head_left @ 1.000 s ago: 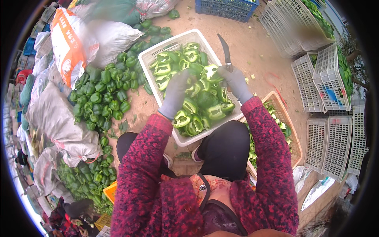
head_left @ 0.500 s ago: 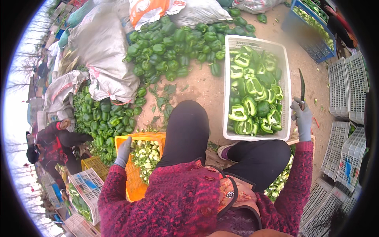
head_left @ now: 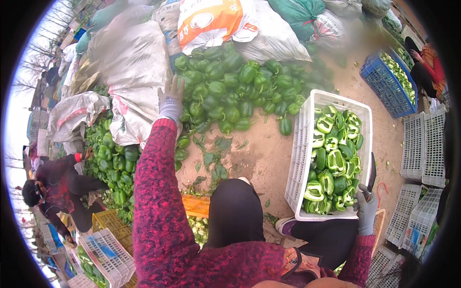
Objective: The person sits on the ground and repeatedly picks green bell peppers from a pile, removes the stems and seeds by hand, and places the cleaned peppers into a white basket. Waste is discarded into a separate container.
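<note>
My left hand (head_left: 171,100), in a grey glove, reaches far forward with its fingers spread. It is between a whitish sack (head_left: 127,67) and the left edge of a heap of whole green bell peppers (head_left: 230,91), holding nothing; contact with a pepper or the sack is unclear. At the lower right, my gloved right hand (head_left: 367,213) grips a knife (head_left: 372,175), its dark blade pointing away from me. That hand is beside the near right corner of a white plastic crate (head_left: 297,168). Halved, hollowed green peppers (head_left: 336,161) fill the crate.
An orange crate (head_left: 196,206) of pale pepper cores sits by my left knee. More peppers (head_left: 115,165) lie at left, near a crouching person (head_left: 62,192). A blue crate (head_left: 386,84) stands far right beside another person (head_left: 425,67). Stacked white crates (head_left: 418,149) line the right side.
My left hand has left the orange crate's rim and stretched forward to the pepper heap. My right hand still holds the knife. The view has tilted forward, so the scene sits lower.
</note>
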A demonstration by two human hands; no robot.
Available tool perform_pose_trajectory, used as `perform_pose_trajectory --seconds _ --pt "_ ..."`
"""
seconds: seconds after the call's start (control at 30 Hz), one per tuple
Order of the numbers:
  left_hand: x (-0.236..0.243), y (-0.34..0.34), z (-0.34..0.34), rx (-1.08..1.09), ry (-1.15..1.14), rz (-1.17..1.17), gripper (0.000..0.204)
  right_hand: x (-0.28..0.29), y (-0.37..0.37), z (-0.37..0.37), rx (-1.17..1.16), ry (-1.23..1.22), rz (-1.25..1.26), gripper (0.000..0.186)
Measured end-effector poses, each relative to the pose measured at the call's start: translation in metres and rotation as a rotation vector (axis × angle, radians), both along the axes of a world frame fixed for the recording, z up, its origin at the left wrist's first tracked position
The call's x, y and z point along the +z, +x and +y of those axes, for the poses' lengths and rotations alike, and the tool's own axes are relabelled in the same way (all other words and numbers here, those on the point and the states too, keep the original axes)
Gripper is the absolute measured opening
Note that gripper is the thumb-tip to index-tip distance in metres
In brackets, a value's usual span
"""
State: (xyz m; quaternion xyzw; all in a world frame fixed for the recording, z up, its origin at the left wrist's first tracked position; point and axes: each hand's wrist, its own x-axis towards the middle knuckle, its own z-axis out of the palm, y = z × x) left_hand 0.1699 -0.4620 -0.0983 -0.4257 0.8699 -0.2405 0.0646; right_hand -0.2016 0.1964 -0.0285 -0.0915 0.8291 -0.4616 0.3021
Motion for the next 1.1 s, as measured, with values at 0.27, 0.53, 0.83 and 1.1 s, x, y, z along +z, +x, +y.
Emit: perform_pose_trajectory --seconds 0.27,0.53,0.83,1.1 --pt "-0.084 -0.021 -0.072 0.063 0.155 0.232 0.097 -0.021 -0.009 -0.004 -0.142 0.064 -0.015 0.042" --pt "-0.031 -0.003 -0.045 -0.085 0.235 1.064 0.083 -0.012 0.001 -0.034 -0.127 0.078 0.077 0.038" --pt "0.16 -0.1 0.245 -0.525 1.456 1.091 0.084 0.076 0.123 -0.169 0.213 -0.477 -0.209 0.065" --pt "0.127 -0.137 0.423 -0.368 1.882 1.086 0.086 0.05 0.15 -0.063 0.038 -0.879 -0.327 0.074"
